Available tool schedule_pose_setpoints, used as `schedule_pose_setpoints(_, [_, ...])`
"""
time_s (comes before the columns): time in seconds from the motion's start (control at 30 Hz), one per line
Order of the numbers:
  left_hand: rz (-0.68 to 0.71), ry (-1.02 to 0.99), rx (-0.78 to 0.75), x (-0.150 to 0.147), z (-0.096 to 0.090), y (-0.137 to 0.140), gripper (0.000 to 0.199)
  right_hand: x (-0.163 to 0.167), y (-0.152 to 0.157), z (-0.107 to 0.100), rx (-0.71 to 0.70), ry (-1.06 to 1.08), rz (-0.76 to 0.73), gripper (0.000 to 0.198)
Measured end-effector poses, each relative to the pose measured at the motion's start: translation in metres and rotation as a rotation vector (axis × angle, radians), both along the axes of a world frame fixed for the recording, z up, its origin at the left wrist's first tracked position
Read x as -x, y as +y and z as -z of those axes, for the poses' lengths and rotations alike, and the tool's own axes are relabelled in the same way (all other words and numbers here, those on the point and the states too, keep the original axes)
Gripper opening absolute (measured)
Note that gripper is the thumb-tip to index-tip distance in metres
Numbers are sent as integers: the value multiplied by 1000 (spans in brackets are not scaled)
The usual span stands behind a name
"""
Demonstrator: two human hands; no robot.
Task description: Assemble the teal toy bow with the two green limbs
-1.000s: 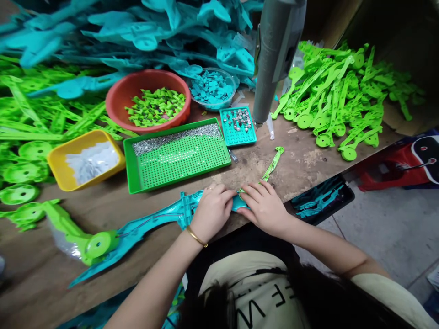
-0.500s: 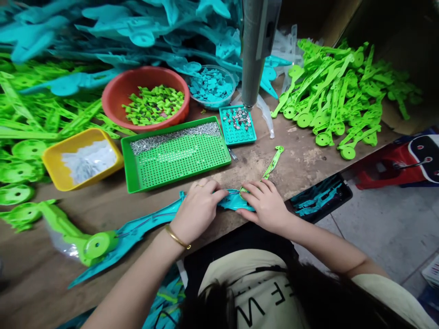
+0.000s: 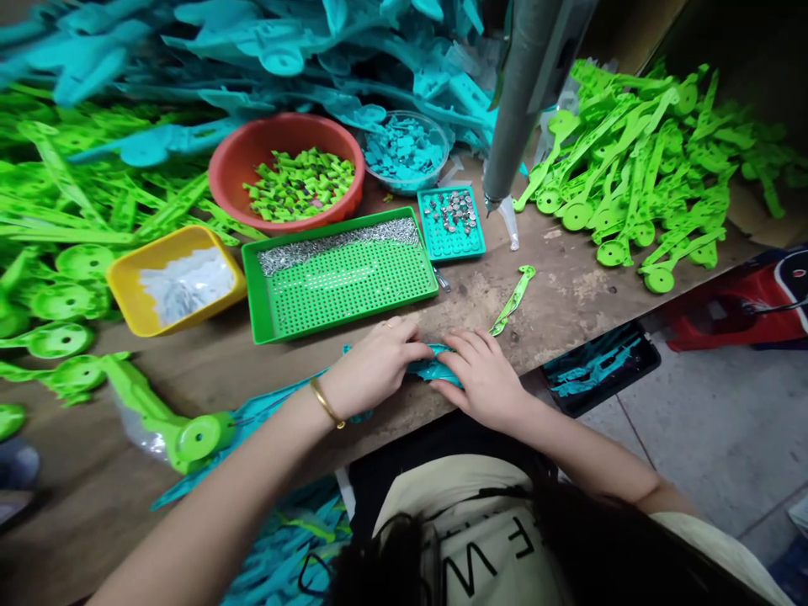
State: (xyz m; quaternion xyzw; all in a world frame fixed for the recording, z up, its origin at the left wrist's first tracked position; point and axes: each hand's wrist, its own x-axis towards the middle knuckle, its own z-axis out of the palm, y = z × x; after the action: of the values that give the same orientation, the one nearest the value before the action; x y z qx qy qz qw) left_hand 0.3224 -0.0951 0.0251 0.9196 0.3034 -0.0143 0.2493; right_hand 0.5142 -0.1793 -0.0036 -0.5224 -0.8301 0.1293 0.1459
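Note:
A long blue plastic part (image 3: 278, 406) lies along the table's near side, partly hidden under my left arm. At its left end sits a green plastic arm with a round hub (image 3: 200, 438). My left hand (image 3: 379, 362) is closed on the blue part, thumb and fingers bent around its right stretch. My right hand (image 3: 483, 379) grips the right end of the same part, its thumb below and its fingers on top. What lies under the fingertips is hidden. Just beyond my right hand rests a slim green strip (image 3: 514, 296).
Behind the hands stand a green perforated tray (image 3: 341, 290) of small metal pieces, a small teal tray (image 3: 451, 246), a yellow bin (image 3: 126, 299), a red bowl (image 3: 220, 181) and a clear tub (image 3: 406, 185). A grey metal tool (image 3: 514, 126) hangs above. Green parts (image 3: 624, 168) are heaped right.
The view has shifted, so the table's things appear farther right. My left hand has moved slightly closer to my right along the blue part. Both hands stay on it.

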Motion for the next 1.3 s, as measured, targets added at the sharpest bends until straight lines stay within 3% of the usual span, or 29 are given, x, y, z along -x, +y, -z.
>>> schedule_pose_setpoints(0.17, [127,40,19,-1,0,18,42,-8,1,3,-39,10,-43,43])
schedule_pose_setpoints(0.33, [207,-51,63,5,12,26,42,-5,3,4,-44,-11,-44,37])
schedule_pose_setpoints(0.5, [263,-65,-69,8,20,24,36,2,-2,1,-31,6,-25,39])
schedule_pose_setpoints(0.63, [301,-25,-145,9,18,22,37,-21,9,-11,-13,261,-86,27])
schedule_pose_setpoints(0.7, [328,21,-184,8,13,22,37,-47,31,-18,-40,431,96,24])
schedule_pose_setpoints(0.73, [338,51,-215,7,10,21,35,-61,46,-21,-66,457,270,25])
schedule_pose_setpoints(0.83, [377,123,-335,-2,-3,13,25,-97,102,-20,-37,230,622,28])
schedule_pose_setpoints(0.93, [397,185,-499,-15,-14,-3,16,-107,145,-11,-21,-125,695,41])
schedule_pose_setpoints(1.03, [337,228,-668,-23,-18,-21,20,-103,159,-7,-6,-219,733,35])
schedule_pose_setpoints(1.17, [163,115,-692,-22,-14,-37,31,-114,151,-19,52,26,870,24])
schedule_pose_setpoints(1.23, [66,0,-651,-24,-9,-42,33,-129,142,-30,-19,265,866,18])
schedule_pose_setpoints(1.3, [-35,-121,-605,-30,-3,-49,31,-144,130,-44,-160,542,759,16])
